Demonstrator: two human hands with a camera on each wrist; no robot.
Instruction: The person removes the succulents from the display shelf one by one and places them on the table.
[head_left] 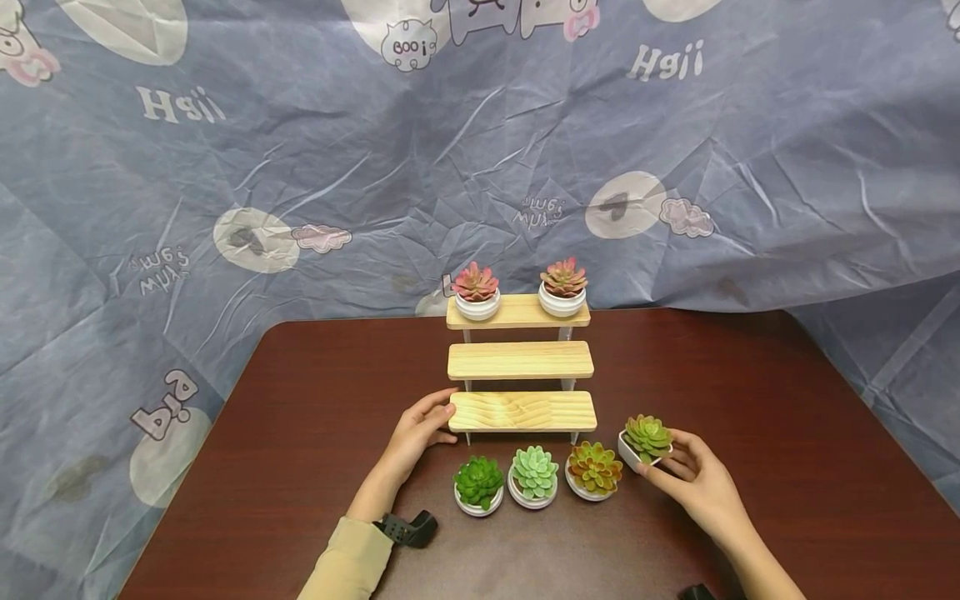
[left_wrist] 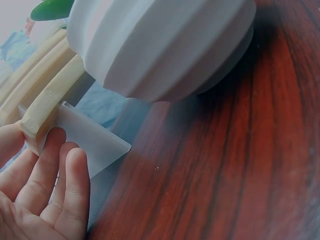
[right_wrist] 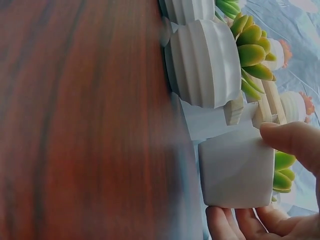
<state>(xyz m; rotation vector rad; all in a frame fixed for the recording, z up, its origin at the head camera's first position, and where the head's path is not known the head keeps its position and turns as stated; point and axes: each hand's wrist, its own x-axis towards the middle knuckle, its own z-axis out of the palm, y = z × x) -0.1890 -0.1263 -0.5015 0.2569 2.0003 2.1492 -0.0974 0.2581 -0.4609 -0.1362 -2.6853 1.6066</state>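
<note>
My right hand (head_left: 701, 479) pinches a square white pot (right_wrist: 237, 170) holding a green succulent (head_left: 648, 437), thumb on one side and fingers on the other. That pot looks tilted, right of the wooden stand; whether it touches the table I cannot tell. At the stand's left end, my left hand (head_left: 411, 435) grips the lowest wooden step (head_left: 522, 412), its fingertips (left_wrist: 56, 136) against the board and clear side panel (left_wrist: 92, 140). In front of the stand stand three round white pots: a dark green succulent (head_left: 478, 482), a pale green one (head_left: 535, 472) and an orange-green one (head_left: 595, 467).
On the top step (head_left: 517, 311) are two potted reddish succulents, one at the left (head_left: 476, 283) and one at the right (head_left: 562, 279). The middle step (head_left: 521, 360) is bare wood. A blue-grey printed cloth (head_left: 420, 150) hangs behind the dark red-brown table (head_left: 330, 383).
</note>
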